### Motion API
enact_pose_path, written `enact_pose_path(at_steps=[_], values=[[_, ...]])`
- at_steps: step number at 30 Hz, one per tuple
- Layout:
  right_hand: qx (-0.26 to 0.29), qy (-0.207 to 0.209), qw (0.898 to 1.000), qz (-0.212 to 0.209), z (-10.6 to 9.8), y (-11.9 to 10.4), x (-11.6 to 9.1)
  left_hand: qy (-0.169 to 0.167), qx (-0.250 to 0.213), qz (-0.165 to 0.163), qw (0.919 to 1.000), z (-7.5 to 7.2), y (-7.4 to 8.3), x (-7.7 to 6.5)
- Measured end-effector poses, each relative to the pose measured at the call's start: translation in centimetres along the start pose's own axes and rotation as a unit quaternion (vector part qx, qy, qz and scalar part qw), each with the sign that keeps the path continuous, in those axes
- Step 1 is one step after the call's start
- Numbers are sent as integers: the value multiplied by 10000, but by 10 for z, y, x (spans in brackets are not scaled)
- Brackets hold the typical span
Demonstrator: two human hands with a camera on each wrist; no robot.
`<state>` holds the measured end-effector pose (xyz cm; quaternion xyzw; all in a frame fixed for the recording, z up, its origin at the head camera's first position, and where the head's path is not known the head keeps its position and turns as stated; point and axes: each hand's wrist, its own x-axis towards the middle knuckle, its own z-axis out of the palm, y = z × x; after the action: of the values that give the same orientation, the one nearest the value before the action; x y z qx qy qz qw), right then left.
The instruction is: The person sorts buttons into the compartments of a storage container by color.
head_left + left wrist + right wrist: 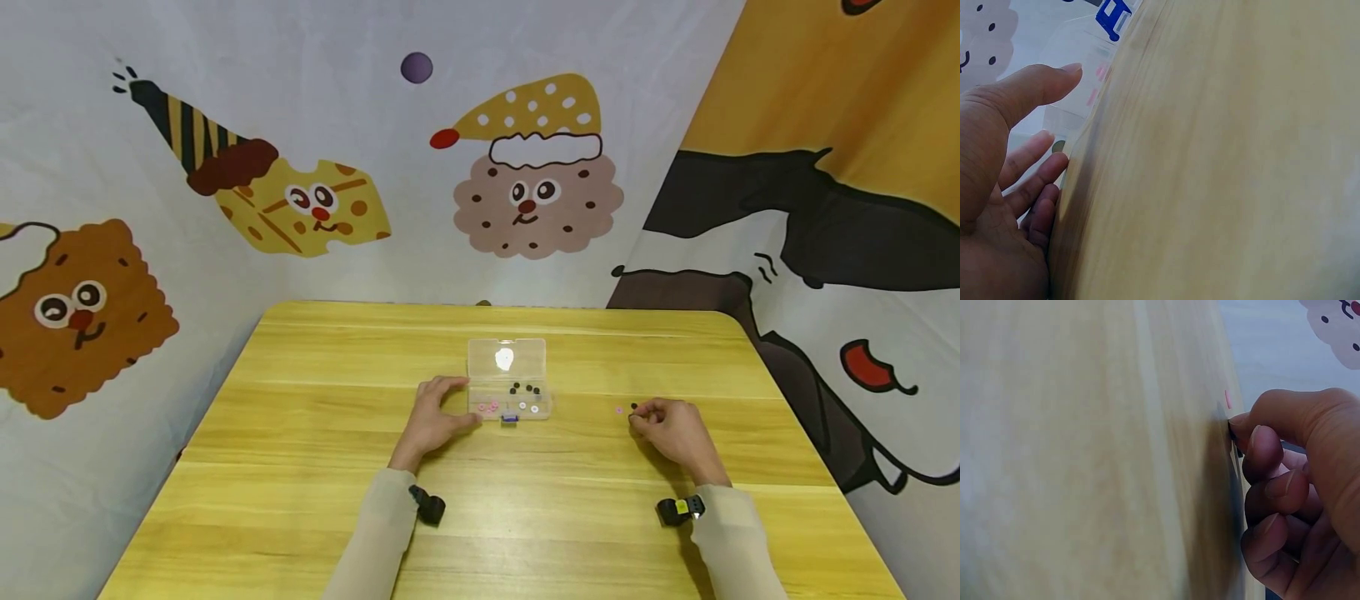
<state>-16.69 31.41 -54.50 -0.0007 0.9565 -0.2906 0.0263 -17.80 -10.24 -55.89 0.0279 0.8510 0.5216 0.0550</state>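
Observation:
A clear plastic box (547, 400) with compartments stands with its lid raised at the table's middle. Small black discs lie in its rear part, pink and white ones in the front. My left hand (435, 414) spreads thumb and fingers at the box's left side, the thumb by the front corner; its relaxed fingers show in the left wrist view. To the right, my right hand (675, 429) pinches a small black disc (1230, 429) between thumb and index finger, at the tabletop. Another black disc (633, 406) and a pink disc (618, 410) lie beside these fingertips.
The box has a blue latch (509, 418) on its front. All this is on a wooden table (525, 517), with a cartoon-printed cloth (345, 100) hanging behind its far edge.

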Motion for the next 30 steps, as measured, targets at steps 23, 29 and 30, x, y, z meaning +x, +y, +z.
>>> enact_pose_path(at_steps=[23,29,30], values=[[-136,29,9998,-120,0,-4,-1,-12,31,42,10000,0,-1,0],[7,18,9999,-112,1,-6,-1,17,73,77,9999,0,-3,1],[29,23,9999,-106,1,-6,-1,19,75,80,9999,0,-3,1]])
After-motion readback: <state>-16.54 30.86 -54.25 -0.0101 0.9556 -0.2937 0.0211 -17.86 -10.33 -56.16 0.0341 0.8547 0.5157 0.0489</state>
